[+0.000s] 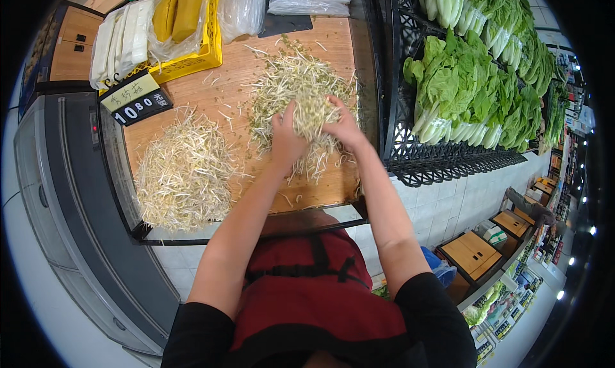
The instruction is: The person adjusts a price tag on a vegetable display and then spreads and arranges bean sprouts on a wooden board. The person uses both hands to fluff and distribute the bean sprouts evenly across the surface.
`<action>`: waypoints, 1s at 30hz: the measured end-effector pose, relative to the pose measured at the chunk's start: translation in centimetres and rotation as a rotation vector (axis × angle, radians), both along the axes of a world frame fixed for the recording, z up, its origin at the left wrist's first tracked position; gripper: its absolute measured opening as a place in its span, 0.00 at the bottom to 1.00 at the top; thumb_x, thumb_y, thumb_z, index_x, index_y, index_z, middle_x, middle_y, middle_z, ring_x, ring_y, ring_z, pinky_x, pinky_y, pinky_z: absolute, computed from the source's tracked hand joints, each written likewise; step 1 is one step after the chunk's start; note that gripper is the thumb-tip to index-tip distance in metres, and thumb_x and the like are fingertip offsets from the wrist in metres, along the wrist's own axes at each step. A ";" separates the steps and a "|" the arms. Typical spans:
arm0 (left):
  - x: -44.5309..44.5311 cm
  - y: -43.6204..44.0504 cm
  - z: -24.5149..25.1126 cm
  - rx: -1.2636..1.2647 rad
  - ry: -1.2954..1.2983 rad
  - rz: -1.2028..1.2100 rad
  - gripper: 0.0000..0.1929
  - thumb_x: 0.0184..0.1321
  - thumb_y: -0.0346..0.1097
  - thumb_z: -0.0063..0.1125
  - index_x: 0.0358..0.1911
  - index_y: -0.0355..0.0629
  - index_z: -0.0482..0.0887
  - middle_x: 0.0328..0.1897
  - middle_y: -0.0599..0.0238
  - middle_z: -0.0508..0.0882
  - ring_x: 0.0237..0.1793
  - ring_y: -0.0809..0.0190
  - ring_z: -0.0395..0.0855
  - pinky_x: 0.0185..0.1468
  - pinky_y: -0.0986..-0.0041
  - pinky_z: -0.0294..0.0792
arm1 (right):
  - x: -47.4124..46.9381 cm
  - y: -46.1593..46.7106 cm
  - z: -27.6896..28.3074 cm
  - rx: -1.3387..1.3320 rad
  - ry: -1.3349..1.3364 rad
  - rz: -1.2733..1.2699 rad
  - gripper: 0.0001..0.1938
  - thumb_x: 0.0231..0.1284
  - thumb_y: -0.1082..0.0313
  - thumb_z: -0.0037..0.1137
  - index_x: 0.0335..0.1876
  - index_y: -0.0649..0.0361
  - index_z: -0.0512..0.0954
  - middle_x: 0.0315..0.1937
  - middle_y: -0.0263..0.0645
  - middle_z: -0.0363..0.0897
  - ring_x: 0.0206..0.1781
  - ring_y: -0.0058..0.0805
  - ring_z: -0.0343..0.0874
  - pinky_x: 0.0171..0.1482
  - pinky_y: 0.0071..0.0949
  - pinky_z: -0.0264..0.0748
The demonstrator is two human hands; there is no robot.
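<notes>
Both my hands are at the near side of a loose pile of bean sprouts (276, 86) on a wooden display table (240, 55). Between them they hold a clump of sprouts (310, 113), slightly blurred. My left hand (287, 137) grips the clump from the left, thumb and fingers partly hidden by sprouts. My right hand (347, 127) holds its right side with curled fingers. A second heap of bean sprouts (185, 175), paler and with fewer green bits, lies at the table's near left corner. Stray sprouts and green hulls lie scattered between the heaps.
A yellow plastic crate (211, 50) with wrapped packs stands at the back left, a price sign (137, 98) before it. Bagged goods (307, 0) lie at the back. Leafy greens (461, 89) fill black racks on the right. A grey cabinet (91, 190) stands left; a person (533, 207) is far right.
</notes>
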State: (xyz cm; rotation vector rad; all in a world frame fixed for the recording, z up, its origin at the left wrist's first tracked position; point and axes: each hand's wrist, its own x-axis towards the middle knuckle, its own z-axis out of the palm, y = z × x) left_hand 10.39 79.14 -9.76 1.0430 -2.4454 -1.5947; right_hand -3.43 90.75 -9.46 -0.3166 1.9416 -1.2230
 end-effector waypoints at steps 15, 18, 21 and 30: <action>-0.1 -7.2 10.2 0.596 0.073 -0.337 0.28 0.62 0.26 0.56 0.68 0.45 0.73 0.55 0.66 0.83 0.47 0.69 0.82 0.48 0.76 0.76 | -0.6 -0.8 17.3 0.131 0.322 0.259 0.29 0.48 0.65 0.71 0.60 0.60 0.78 0.45 0.47 0.85 0.53 0.39 0.84 0.56 0.31 0.77; 0.0 -7.6 10.3 0.458 0.132 -0.402 0.31 0.61 0.24 0.54 0.70 0.44 0.70 0.64 0.60 0.79 0.58 0.64 0.78 0.59 0.73 0.72 | -0.7 -0.3 18.6 -0.015 0.458 0.352 0.27 0.50 0.73 0.64 0.61 0.59 0.78 0.47 0.45 0.84 0.53 0.34 0.82 0.53 0.30 0.77; -0.1 -8.4 10.1 0.263 0.178 -0.453 0.32 0.59 0.22 0.54 0.71 0.44 0.69 0.70 0.55 0.74 0.68 0.60 0.72 0.69 0.70 0.66 | -1.9 0.2 18.6 0.049 0.233 0.332 0.28 0.51 0.75 0.63 0.62 0.59 0.77 0.41 0.40 0.82 0.46 0.27 0.80 0.49 0.27 0.78; -4.3 -8.2 2.7 -0.093 -0.076 -0.212 0.32 0.60 0.24 0.53 0.71 0.47 0.69 0.75 0.43 0.66 0.72 0.44 0.68 0.73 0.62 0.64 | -5.4 -4.3 1.7 0.351 0.425 0.149 0.34 0.59 0.51 0.63 0.68 0.63 0.72 0.64 0.60 0.74 0.69 0.52 0.72 0.67 0.45 0.69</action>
